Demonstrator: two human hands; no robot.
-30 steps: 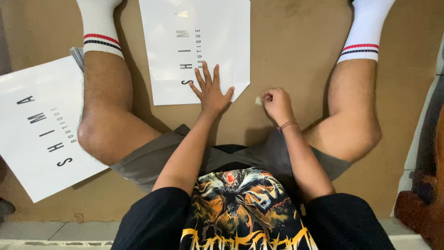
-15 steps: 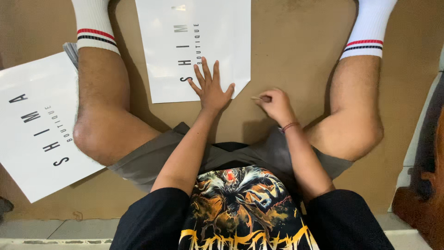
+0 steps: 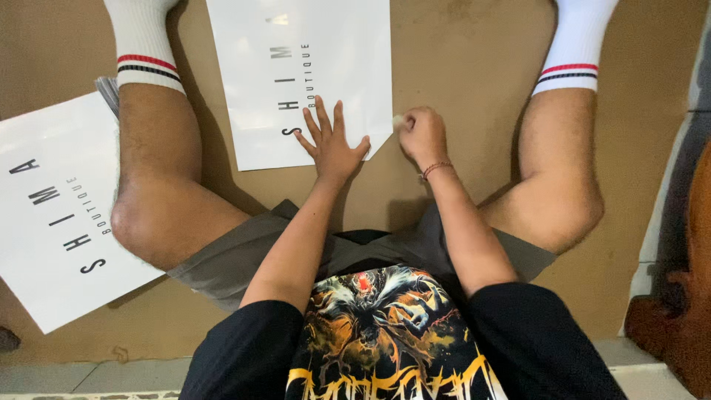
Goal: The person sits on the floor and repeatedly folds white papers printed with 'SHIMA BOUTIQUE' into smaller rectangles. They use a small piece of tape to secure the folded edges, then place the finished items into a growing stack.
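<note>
A white printed mailer bag lies flat on the brown floor between my spread legs. My left hand presses flat on its near right corner, fingers apart. My right hand is closed at the bag's right edge, pinching a small pale strip that sticks out by the thumb. A thin bracelet sits on my right wrist.
A second white printed bag lies at the left, partly under my left knee, on top of a stack edge. Brown cardboard covers the floor. A dark wooden object stands at the right; tiles show at the bottom.
My right hand has moved left, from the bare cardboard to the bag's right edge. My left hand has stayed flat on the bag. The view has shifted slightly.
</note>
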